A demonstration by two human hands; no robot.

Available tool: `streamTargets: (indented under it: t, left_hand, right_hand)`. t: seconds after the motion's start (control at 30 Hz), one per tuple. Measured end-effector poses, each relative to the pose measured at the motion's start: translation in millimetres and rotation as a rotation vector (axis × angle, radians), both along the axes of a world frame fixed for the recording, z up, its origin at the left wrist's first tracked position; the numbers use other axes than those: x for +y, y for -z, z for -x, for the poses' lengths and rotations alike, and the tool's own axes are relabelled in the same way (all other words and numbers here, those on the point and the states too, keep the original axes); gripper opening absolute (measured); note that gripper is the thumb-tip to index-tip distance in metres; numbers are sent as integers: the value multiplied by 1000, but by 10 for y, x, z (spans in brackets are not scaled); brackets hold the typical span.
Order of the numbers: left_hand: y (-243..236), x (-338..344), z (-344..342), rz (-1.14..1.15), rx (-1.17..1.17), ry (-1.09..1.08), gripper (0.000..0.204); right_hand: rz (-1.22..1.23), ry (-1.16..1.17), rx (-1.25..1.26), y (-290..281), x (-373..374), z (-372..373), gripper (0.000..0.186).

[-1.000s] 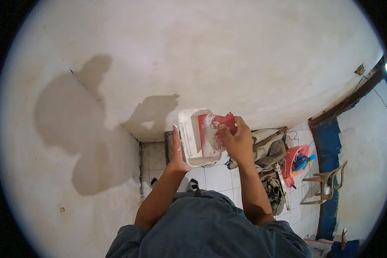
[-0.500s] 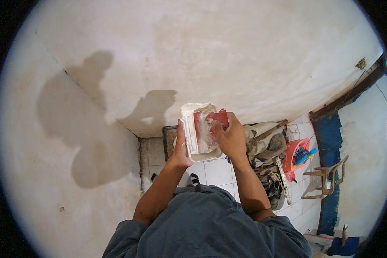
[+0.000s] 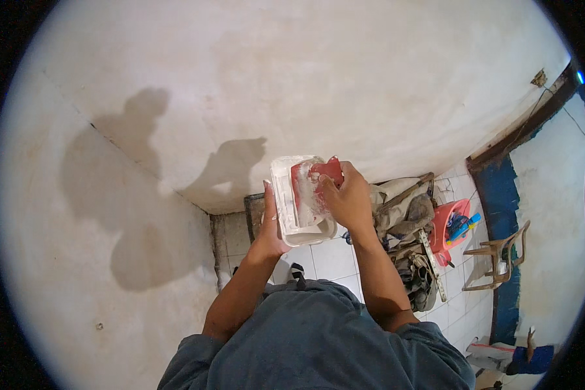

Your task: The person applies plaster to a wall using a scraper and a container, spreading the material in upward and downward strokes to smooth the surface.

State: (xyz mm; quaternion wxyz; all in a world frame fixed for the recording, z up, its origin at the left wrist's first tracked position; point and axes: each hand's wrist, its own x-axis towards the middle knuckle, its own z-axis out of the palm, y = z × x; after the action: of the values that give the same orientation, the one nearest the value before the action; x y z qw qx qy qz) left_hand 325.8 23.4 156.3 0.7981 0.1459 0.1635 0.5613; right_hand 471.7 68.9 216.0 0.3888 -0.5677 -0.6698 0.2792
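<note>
A white rectangular tub (image 3: 281,195), smeared with white paste, is gripped along its left side by my left hand (image 3: 270,224). Its thumb lies up the outer wall while the other fingers are hidden beneath. My right hand (image 3: 348,200) is closed on a red scraper (image 3: 329,168), thumb on top. The scraper's wide blade lies over the tub's opening, largely coated with white paste. How much paste is inside the tub is partly covered by the scraper.
Off-white plastered walls (image 3: 344,78) rise ahead and on the left. On the tiled floor (image 3: 333,257), to the right, are a heap of dirty cloths (image 3: 406,218), a pink basin (image 3: 443,227) with tools in it, and a brown chair (image 3: 497,253). A dark-framed panel (image 3: 255,218) leans by the corner.
The red scraper has shifted slightly up and left over the tub, its blade still covered in paste. Both hands keep their holds, and the view has turned a little.
</note>
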Motion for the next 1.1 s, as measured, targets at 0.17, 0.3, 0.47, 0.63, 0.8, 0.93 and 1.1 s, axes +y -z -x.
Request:
streamTargets:
  t: [0.17, 0.3, 0.47, 0.63, 0.8, 0.93, 1.1]
  left_hand:
    - [-57, 35, -81, 10, 30, 26, 89]
    - [-296, 26, -92, -26, 164, -69, 93]
    - [-174, 41, -47, -15, 82, -59, 96]
    - [-84, 59, -30, 30, -71, -24, 96]
    - [-193, 56, -155, 12, 92, -46, 94]
    - [-37, 59, -89, -62, -106, 59, 85]
    - [115, 45, -30, -104, -251, 86, 85]
  right_hand:
    - [-24, -20, -42, 45, -10, 77, 23]
    - [26, -109, -31, -21, -7, 80, 22]
    - [-49, -44, 35, -1, -13, 15, 22]
    - [-15, -22, 1, 49, -40, 5, 24]
    - [23, 1, -48, 38, -60, 63, 25]
    - [0, -55, 52, 33, -44, 40, 23]
    - [-18, 6, -77, -10, -70, 29, 22]
